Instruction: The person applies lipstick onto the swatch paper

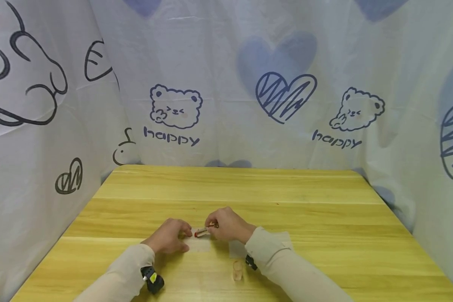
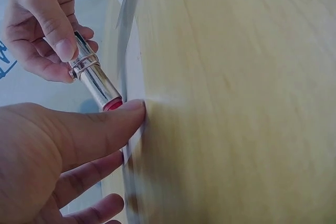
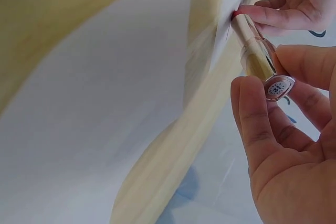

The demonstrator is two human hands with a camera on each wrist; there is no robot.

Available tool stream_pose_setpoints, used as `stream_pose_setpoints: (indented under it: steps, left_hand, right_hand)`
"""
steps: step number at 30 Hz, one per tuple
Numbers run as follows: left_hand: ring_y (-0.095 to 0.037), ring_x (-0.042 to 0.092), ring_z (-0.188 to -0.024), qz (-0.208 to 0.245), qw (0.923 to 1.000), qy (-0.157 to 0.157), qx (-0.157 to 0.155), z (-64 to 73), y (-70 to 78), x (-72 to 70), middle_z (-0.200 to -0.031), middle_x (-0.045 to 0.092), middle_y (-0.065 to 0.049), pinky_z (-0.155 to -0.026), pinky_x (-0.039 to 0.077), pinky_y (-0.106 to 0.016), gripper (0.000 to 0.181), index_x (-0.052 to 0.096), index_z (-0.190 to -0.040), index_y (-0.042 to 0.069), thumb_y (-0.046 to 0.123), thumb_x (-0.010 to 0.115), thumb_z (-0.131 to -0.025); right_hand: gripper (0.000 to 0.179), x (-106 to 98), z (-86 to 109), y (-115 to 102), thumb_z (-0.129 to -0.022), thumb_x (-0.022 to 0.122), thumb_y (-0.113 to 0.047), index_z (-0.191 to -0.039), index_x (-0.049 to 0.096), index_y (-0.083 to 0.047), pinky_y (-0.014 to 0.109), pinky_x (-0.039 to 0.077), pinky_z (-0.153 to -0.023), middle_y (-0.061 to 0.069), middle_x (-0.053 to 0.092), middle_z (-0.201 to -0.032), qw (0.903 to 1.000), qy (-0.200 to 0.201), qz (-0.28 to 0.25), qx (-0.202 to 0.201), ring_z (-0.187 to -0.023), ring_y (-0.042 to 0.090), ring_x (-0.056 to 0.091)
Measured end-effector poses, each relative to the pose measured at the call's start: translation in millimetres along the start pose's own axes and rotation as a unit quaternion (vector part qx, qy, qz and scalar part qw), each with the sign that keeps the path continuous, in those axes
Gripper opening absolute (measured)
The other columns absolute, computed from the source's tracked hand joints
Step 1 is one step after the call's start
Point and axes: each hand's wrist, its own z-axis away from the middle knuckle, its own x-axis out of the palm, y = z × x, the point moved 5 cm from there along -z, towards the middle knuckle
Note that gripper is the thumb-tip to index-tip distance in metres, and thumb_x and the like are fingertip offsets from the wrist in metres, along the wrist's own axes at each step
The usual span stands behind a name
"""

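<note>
Your right hand (image 1: 228, 225) pinches the red-tipped lipstick (image 1: 202, 232), low in the middle of the head view. Your left hand (image 1: 169, 236) is just left of it, thumb and fingers apart, holding nothing. White paper (image 1: 237, 250) lies near your right wrist; a clear cap (image 1: 237, 271) sits lower on the table (image 1: 200, 285).

A yellow, wood-grained table (image 1: 226, 184) is carrying a pale left sheet of paper (image 1: 199, 246) and, to its right, a white right sheet (image 1: 237, 250). A small clear cap (image 1: 237, 271) is resting nearer than both.
</note>
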Motion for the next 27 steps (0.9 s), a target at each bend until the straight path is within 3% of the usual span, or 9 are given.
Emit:
stream_pose_setpoints:
  steps: [16, 27]
  left_hand:
    - [-0.038, 0.059, -0.108, -0.008, 0.9998, 0.0, 0.018, -0.3, -0.6, -0.7, -0.108, 0.068, -0.013, -0.095, 0.045, -0.05, 0.023, 0.074, -0.09, 0.003, -0.001, 0.083, -0.068]
    - [-0.039, 0.058, -0.109, -0.006, 1.0, 0.002, 0.002, 0.1, 0.5, -2.0, -0.109, 0.067, -0.013, -0.097, 0.043, -0.051, 0.023, 0.074, -0.09, 0.003, -0.002, 0.083, -0.069]
  right_hand:
    - [0.012, -1.0, 1.4, -4.3, -0.092, 0.065, -0.012, -0.098, 0.075, -0.01, 0.016, 0.048, -0.06, -0.004, 0.07, -0.084, 0.9996, -0.027, -0.001, -0.002, -0.067, 0.0, 0.057]
    - [0.012, -0.7, 2.9, -6.7, -0.093, 0.066, -0.013, -0.099, 0.075, -0.01, 0.016, 0.049, -0.062, -0.005, 0.07, -0.086, 0.9992, -0.039, 0.002, -0.008, -0.069, 0.0, 0.058]
